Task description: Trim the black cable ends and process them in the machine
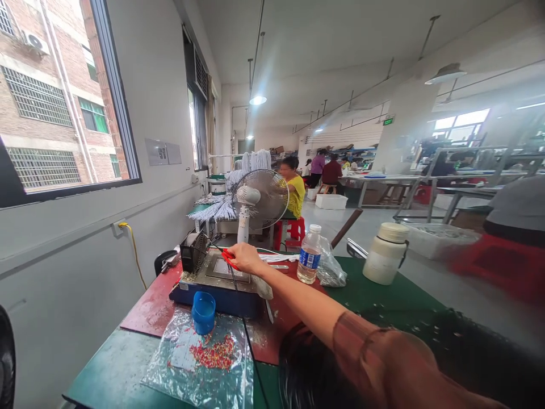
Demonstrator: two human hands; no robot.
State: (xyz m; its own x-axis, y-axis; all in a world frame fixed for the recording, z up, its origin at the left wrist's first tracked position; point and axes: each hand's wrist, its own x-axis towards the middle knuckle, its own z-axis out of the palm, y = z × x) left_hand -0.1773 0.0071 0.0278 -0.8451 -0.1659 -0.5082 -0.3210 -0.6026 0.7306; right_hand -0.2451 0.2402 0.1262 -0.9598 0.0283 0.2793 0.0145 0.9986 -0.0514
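A red tool (229, 258) sits above a metal-topped box (217, 302), gripped by a right hand (246, 258) whose fingers curl around it, though the fingertips are hard to make out; the left is out of view. Work appears under way, but how much is done or left cannot be told. The tool looks bright red, its exact kind unclear. A small black fan (193, 253) stands at the box's left end; before the box, a blue cup (203, 313) rests on a plastic bag (183, 389) near scattered red and yellow bits (213, 352). Right of the box stands a bottle (309, 258).
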